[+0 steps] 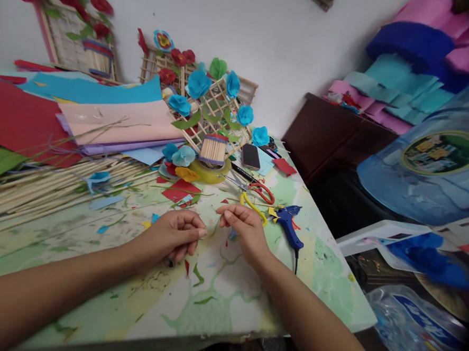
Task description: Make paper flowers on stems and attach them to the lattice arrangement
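Both my hands rest on the green-patterned table [219,296] near its middle, fingertips almost meeting. My left hand [177,234] is curled, its fingers pinched on something small and pale that I cannot make out. My right hand [242,226] is pinched too, on the other end of what looks like a thin strand [212,228] stretched between the two hands. Just beyond my right hand lie yellow-handled scissors [252,204], red-handled scissors [262,192] and a blue glue gun [289,225]. Red and blue paper scraps [180,191] lie ahead of my left hand.
A bundle of thin wooden sticks [38,190] lies at the left. Stacked coloured paper sheets [114,120], a stick lattice with blue paper flowers [210,105], a tape roll [211,170] and a phone [251,156] sit behind. Off the table's right edge stand a blue water bottle [437,161] and a dark cabinet [332,134].
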Demonstrator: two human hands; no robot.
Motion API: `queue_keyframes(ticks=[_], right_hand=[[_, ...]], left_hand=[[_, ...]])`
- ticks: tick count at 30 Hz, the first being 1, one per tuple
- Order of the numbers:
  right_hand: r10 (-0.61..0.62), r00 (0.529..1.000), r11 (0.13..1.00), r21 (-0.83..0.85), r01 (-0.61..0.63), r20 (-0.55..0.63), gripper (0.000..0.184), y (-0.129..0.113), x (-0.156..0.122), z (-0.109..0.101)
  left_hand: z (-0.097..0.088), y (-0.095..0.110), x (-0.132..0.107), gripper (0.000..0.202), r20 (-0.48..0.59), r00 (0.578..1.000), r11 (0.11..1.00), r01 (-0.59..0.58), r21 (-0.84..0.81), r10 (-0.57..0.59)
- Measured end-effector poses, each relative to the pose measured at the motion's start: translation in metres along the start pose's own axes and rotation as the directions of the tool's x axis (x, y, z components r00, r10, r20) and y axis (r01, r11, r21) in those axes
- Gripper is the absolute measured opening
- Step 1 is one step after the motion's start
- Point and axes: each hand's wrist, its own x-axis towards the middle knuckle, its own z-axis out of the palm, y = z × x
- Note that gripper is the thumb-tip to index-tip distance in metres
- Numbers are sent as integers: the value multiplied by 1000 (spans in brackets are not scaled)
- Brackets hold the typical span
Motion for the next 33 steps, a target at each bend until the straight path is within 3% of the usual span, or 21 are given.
queue_keyframes(ticks=[8,26,33], right_hand=[[50,998,999,0,-50,-42,15,3,3,-2],[-13,992,987,-160,-8,-129,14,0,2,0],[-79,969,955,-297,5,-235,11,2,2,1]], left_hand=[[0,2,0,21,-16,1000,999,0,43,1],[-1,1,-1,20,1,1000,997,-7,76,7],[-1,-1,-1,18,30,999,998,-24,62,22]])
